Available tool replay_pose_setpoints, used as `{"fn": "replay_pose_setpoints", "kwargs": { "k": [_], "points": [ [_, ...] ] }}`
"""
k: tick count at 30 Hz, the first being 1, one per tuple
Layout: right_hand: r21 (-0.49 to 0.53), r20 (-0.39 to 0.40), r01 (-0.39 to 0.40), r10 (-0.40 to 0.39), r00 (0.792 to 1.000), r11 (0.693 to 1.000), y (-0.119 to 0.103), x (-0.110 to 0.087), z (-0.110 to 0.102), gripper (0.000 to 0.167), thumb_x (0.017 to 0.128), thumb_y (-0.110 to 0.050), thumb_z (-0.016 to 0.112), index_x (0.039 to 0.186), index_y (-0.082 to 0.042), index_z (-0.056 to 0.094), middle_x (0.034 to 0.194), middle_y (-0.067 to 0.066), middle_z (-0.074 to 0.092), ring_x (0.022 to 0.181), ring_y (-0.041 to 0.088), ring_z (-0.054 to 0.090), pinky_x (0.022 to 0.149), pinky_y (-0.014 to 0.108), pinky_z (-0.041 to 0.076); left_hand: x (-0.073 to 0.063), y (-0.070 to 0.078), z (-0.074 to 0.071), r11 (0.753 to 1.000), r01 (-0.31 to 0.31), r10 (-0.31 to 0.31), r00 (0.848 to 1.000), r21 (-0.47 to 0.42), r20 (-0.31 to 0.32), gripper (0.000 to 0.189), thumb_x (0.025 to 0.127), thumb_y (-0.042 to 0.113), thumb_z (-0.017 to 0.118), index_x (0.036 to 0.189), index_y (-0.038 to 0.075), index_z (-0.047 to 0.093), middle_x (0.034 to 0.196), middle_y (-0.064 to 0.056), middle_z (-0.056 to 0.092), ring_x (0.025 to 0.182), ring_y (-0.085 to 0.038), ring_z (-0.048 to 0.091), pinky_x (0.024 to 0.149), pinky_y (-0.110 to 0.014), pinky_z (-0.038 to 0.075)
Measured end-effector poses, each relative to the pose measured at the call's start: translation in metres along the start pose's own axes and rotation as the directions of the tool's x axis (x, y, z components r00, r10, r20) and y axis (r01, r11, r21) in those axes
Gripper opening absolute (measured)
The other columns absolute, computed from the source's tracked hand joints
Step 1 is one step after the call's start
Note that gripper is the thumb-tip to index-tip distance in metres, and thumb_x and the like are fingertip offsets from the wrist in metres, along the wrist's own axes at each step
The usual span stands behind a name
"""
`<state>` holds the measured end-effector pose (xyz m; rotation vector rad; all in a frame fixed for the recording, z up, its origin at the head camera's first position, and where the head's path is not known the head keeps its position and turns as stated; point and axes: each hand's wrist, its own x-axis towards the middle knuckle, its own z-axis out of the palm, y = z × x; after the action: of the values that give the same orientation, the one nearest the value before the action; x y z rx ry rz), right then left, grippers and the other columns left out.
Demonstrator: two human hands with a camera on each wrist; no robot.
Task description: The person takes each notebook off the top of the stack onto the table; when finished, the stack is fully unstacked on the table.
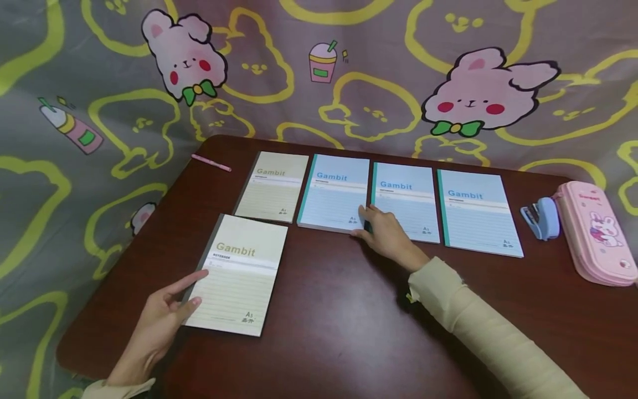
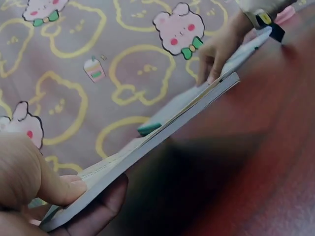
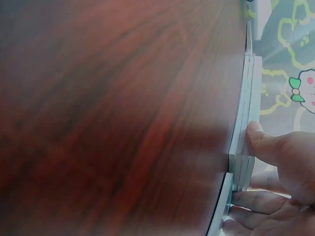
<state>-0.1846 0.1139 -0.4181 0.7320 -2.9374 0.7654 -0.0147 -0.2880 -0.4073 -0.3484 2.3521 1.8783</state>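
Low on the left in the head view, my left hand (image 1: pixel 161 318) pinches the left edge of a cream notebook (image 1: pixel 244 277) with a dark spine. The left wrist view shows its thumb (image 2: pixel 66 189) on the cover and fingers beneath, with dark shadow below the raised notebook. Farther right, my right hand (image 1: pixel 386 230) holds the near right corner of a stack of blue notebooks (image 1: pixel 334 191) with a green spine. In the right wrist view its thumb (image 3: pixel 263 142) lies against the stack's near edge (image 3: pixel 241 142), while the other fingers sit at the side.
Another cream notebook (image 1: pixel 276 188) lies left of the stack. Two more blue notebook places, one partly behind my right hand (image 1: pixel 406 194) and one farther right (image 1: pixel 476 213), continue the row. Beyond are a blue stapler (image 1: pixel 545 219), a pink pencil case (image 1: pixel 598 233) and, far left, a pink pen (image 1: pixel 211 162).
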Motion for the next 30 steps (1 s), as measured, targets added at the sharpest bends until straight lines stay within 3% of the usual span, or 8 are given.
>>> {"fn": "replay_pose_setpoints", "kwargs": {
  "k": [3, 8, 10, 14, 16, 18, 23, 30],
  "points": [
    [-0.003, 0.004, -0.004, 0.004, 1.0, 1.0, 0.0, 0.0, 0.001, 0.059, 0.089, -0.028, 0.07, 0.133, 0.007, 0.052, 0.136, 0.027, 0.053, 0.128, 0.043, 0.049, 0.098, 0.052, 0.047, 0.003, -0.005, 0.003, 0.999, 0.018, -0.018, 1.0, 0.047, -0.007, 0.048, 0.091, -0.006, 0.058, 0.138, -0.006, 0.047, 0.099, 0.018, 0.07, 0.079, -0.003, 0.067, 0.067, -0.023, 0.056],
    [-0.002, 0.019, -0.019, 0.019, 1.0, 1.0, 0.001, 0.001, 0.001, 0.059, 0.09, -0.028, 0.069, 0.134, 0.007, 0.052, 0.135, 0.027, 0.053, 0.129, 0.043, 0.048, 0.099, 0.052, 0.047, 0.007, -0.008, 0.005, 0.975, 0.0, -0.001, 1.0, 0.22, 0.001, 0.05, 0.091, -0.006, 0.056, 0.14, 0.0, 0.048, 0.125, -0.013, 0.064, 0.097, -0.01, 0.065, 0.074, -0.014, 0.053],
    [-0.002, 0.024, -0.02, 0.02, 1.0, 1.0, 0.001, 0.001, 0.001, 0.059, 0.09, -0.029, 0.068, 0.134, 0.007, 0.052, 0.135, 0.028, 0.053, 0.129, 0.043, 0.049, 0.099, 0.051, 0.047, 0.009, -0.008, 0.006, 0.942, -0.04, 0.04, 0.999, 0.334, 0.007, 0.051, 0.09, -0.006, 0.057, 0.14, 0.001, 0.049, 0.136, -0.024, 0.054, 0.114, -0.021, 0.06, 0.086, -0.013, 0.049],
    [-0.008, 0.02, -0.01, 0.01, 1.0, 1.0, 0.003, 0.003, 0.0, 0.059, 0.09, -0.029, 0.068, 0.134, 0.008, 0.052, 0.133, 0.029, 0.054, 0.127, 0.043, 0.049, 0.097, 0.051, 0.048, 0.012, -0.008, 0.008, 0.823, -0.156, 0.179, 0.984, 0.546, 0.011, 0.052, 0.084, -0.011, 0.062, 0.135, 0.0, 0.054, 0.138, -0.026, 0.05, 0.127, -0.042, 0.047, 0.103, -0.041, 0.042],
    [-0.011, 0.015, -0.008, 0.009, 1.0, 1.0, 0.003, 0.004, 0.0, 0.059, 0.09, -0.028, 0.068, 0.133, 0.009, 0.052, 0.132, 0.03, 0.055, 0.127, 0.044, 0.05, 0.097, 0.051, 0.049, 0.014, -0.007, 0.01, 0.771, -0.199, 0.239, 0.971, 0.605, 0.015, 0.052, 0.082, -0.012, 0.063, 0.133, -0.002, 0.056, 0.135, -0.028, 0.05, 0.122, -0.047, 0.048, 0.095, -0.06, 0.038],
    [-0.01, 0.02, -0.014, 0.014, 1.0, 1.0, 0.002, 0.004, 0.0, 0.059, 0.09, -0.028, 0.068, 0.134, 0.008, 0.051, 0.132, 0.03, 0.054, 0.128, 0.044, 0.049, 0.097, 0.051, 0.048, 0.016, -0.007, 0.011, 0.733, -0.218, 0.269, 0.963, 0.645, 0.019, 0.05, 0.082, -0.013, 0.062, 0.131, -0.003, 0.057, 0.135, -0.029, 0.048, 0.118, -0.047, 0.047, 0.091, -0.061, 0.038],
    [-0.003, 0.032, -0.03, 0.03, 0.999, 1.0, -0.001, 0.004, -0.001, 0.06, 0.091, -0.029, 0.068, 0.135, 0.008, 0.05, 0.134, 0.029, 0.053, 0.13, 0.042, 0.048, 0.1, 0.051, 0.046, 0.018, -0.006, 0.015, 0.681, -0.228, 0.275, 0.96, 0.696, 0.045, 0.049, 0.085, -0.013, 0.059, 0.132, -0.005, 0.055, 0.141, -0.031, 0.042, 0.116, -0.047, 0.039, 0.086, -0.06, 0.037],
    [-0.006, 0.034, -0.043, 0.043, 0.999, 0.999, 0.0, 0.003, -0.001, 0.061, 0.09, -0.029, 0.068, 0.135, 0.008, 0.05, 0.134, 0.029, 0.053, 0.13, 0.042, 0.048, 0.1, 0.051, 0.046, 0.022, 0.002, 0.02, 0.66, -0.228, 0.249, 0.965, 0.716, 0.077, 0.051, 0.082, -0.013, 0.063, 0.132, -0.009, 0.053, 0.143, -0.035, 0.035, 0.12, -0.049, 0.032, 0.085, -0.06, 0.039]
  ]
}}
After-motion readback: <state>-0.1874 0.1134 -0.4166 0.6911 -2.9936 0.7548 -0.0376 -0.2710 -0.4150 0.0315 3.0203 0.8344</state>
